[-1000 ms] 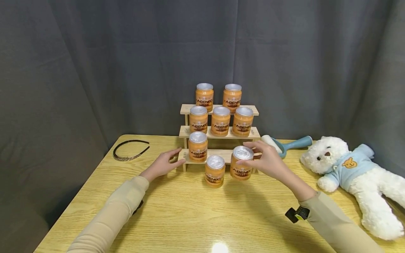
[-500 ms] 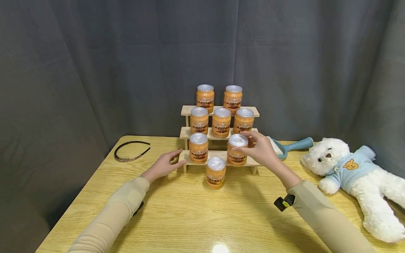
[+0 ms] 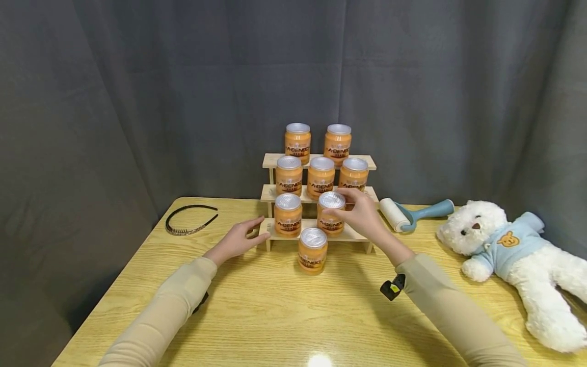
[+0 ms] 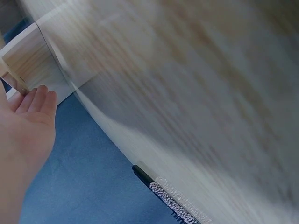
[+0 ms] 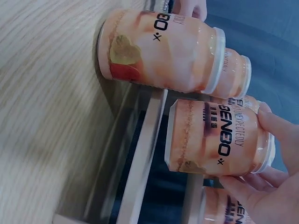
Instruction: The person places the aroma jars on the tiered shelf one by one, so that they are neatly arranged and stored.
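My right hand (image 3: 359, 211) grips an orange can (image 3: 331, 218) near its silver lid, thumb on one side and fingers on the other. The can is upright over the lowest tier of a wooden three-tier stand (image 3: 355, 235); in the right wrist view the held can (image 5: 205, 137) seems just above the board. Another can (image 3: 288, 220) stands to its left on that tier. A further can (image 3: 313, 256) stands on the table in front. At the stand's left end is my left hand (image 3: 237, 239), fingers extended and thumb apart; whether it touches the wood is unclear.
Three cans (image 3: 320, 181) line the middle tier and two (image 3: 298, 145) the top. A black headband (image 3: 179, 230) lies at left. A lint roller (image 3: 394, 215) and a white teddy bear (image 3: 527, 250) lie on the right. A dark curtain (image 3: 206, 102) hangs behind.
My right hand has raised the can from beside the front can to the lowest tier, then moved it left along it. My left hand has stayed by the stand's left end.
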Motion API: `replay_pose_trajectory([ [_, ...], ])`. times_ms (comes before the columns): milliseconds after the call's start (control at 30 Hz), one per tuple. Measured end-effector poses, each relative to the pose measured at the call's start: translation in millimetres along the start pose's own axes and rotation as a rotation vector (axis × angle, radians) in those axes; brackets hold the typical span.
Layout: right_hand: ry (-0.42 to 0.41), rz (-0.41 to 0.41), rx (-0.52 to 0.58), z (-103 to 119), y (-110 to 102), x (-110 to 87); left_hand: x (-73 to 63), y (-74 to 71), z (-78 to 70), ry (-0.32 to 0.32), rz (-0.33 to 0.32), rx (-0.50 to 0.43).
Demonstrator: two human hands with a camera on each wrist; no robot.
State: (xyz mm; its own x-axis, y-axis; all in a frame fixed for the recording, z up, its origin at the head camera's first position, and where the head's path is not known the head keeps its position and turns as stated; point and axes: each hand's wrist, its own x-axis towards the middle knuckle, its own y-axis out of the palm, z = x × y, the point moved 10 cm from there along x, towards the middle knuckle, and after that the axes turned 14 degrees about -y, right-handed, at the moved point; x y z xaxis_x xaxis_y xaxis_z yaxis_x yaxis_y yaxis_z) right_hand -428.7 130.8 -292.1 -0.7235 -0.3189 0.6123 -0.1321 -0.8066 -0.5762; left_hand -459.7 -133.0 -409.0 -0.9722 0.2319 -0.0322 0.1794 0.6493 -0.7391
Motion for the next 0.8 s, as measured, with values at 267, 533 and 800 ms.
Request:
replay_pose_trajectory([
  [267,0.075,0.052,0.038,-13,13,-1.4,2.2,1.7,-3.7,0.021,0.009,-0.003],
  [533,0.096,0.106,0.123,-17,25,-4.3,0.2,1.2,2.3,0.0,0.013,-0.007],
  [800,0.084,0.118,0.115,-16,27,-2.3,0.3,-0.8,2.3,0.008,0.007,-0.017],
])
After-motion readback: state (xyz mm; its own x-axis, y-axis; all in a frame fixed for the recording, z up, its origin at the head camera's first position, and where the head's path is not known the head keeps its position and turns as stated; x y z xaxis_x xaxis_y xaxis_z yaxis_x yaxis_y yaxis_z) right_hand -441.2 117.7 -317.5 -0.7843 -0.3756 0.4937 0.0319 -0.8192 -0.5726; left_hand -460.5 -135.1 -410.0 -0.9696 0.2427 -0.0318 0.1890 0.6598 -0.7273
